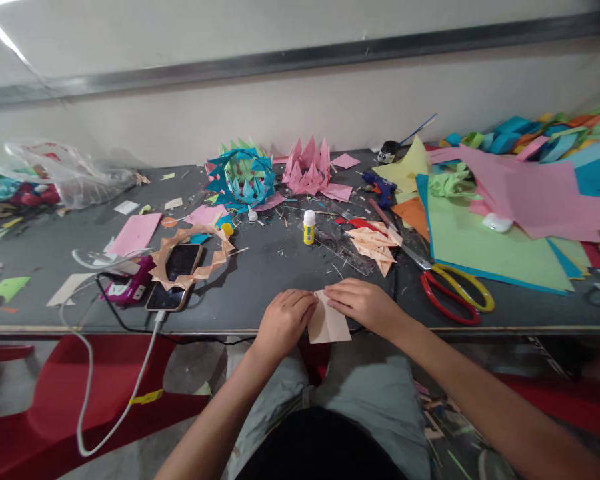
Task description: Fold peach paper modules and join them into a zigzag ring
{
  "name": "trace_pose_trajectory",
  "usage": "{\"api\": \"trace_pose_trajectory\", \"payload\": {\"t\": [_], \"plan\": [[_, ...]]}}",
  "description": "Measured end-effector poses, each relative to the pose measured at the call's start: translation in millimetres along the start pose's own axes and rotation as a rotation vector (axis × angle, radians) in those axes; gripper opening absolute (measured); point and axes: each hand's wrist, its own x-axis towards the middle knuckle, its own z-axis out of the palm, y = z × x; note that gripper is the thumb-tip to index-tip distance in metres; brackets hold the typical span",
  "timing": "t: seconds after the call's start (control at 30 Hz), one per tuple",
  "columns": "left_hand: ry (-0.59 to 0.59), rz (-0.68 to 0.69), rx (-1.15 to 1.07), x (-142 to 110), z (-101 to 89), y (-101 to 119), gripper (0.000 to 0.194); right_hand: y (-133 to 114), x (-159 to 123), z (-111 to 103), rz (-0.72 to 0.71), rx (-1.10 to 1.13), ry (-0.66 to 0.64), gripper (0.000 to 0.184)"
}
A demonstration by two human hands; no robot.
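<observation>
Held at the middle of the near edge of the table [260,267]: a sheet of peach paper [331,325], thin, matt and smooth, straight-sided, with a crease down it and its near end jutting over the edge. Gripped near its far left corner by the left hand [287,313], fingers curled close together; held down at the far right by the right hand [364,301], fingers side by side and nearly straight. Thumbs mostly hidden, so cannot tell how they press.

For moving, a stretch of smooth dark surface between left hand and phone [184,259], and a narrower one between right hand and scissors [430,268]. Crease running roughly near to far, seemingly along the long axis; far end partly covered by fingers.

Toward the near right corner, the metal scissors, red and yellow loops nearest the edge, blades aimed far left. Left of the hands, a zigzag paper ring [161,270] lying across the glossy phone, just beside a purple plug box [137,283].

Farther in, an upright plastic glue stick [309,228] and, to its right, spiky folded peach pieces [375,241]. Toward the far edge, a pointed blue paper ring [250,183] beside a pink paper crown [307,167]; at the far left, a crinkled clear bag [90,177].
</observation>
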Motion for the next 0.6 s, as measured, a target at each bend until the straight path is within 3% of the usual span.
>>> {"api": "trace_pose_trajectory", "payload": {"t": [0.1, 0.23, 0.3, 0.43, 0.6], "plan": [[0.003, -0.045, 0.047, 2.6, -0.9, 1.2, 0.017, -1.9, 0.6, 0.4, 0.113, 0.126, 0.052, 0.023], [0.063, -0.197, 0.141, 18.9, -0.8, -2.2, 0.013, 5.3, 14.9, 6.1, 0.465, 0.331, 0.173, 0.018], [0.115, -0.301, 0.139, 28.6, 0.3, -5.5, 0.012, 11.1, 25.6, 10.7, 0.566, 0.401, 0.233, 0.021], [0.187, -0.451, 0.105, 38.8, 3.5, -10.8, 0.012, 15.4, 42.0, 17.1, 0.604, 0.407, 0.284, 0.015], [0.147, -0.400, 0.072, 37.7, 4.3, -12.5, 0.013, 10.9, 45.6, 14.4, 0.523, 0.231, 0.252, 0.010]]}}
